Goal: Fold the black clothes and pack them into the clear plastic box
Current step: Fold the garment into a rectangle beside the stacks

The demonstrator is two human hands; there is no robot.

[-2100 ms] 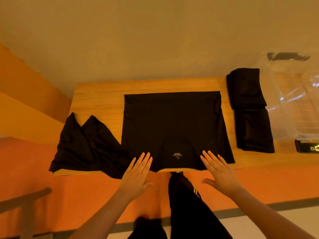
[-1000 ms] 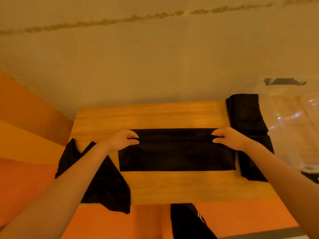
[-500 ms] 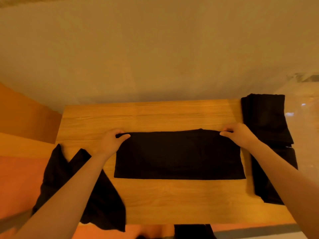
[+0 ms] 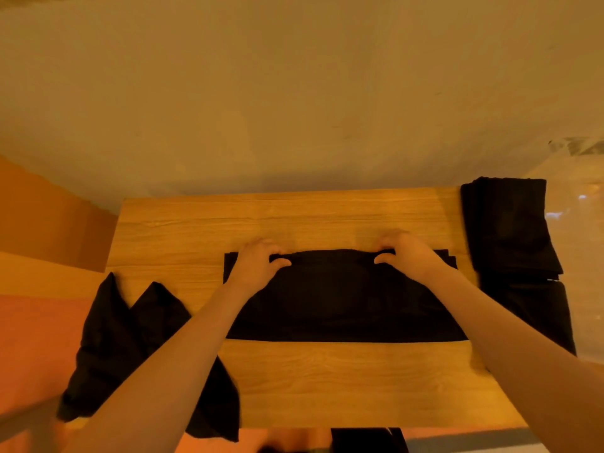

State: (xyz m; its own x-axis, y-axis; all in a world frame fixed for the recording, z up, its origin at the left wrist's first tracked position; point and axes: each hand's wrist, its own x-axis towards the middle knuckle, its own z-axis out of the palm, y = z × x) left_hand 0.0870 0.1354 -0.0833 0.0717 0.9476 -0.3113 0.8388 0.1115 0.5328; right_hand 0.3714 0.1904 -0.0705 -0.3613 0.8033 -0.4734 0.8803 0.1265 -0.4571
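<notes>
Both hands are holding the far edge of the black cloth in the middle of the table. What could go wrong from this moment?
1. The left hand and right hand pinch the folded garment inward of its corners, so the loose ends may sag and the next fold come out uneven.
2. The unfolded garment hangs over the edge of the table under the left forearm; a sweep of the arm might drag it off.

The folded garment [image 4: 343,299] lay at the middle of the tabletop [image 4: 327,384] in front of you. Your left hand [image 4: 258,263] and right hand [image 4: 405,253] sat on its far edge, left and right of centre. A loose garment [image 4: 111,338] hung over the tabletop's left edge. A folded stack [image 4: 510,230] lay at the right, with the box [image 4: 581,197] beyond it.
</notes>
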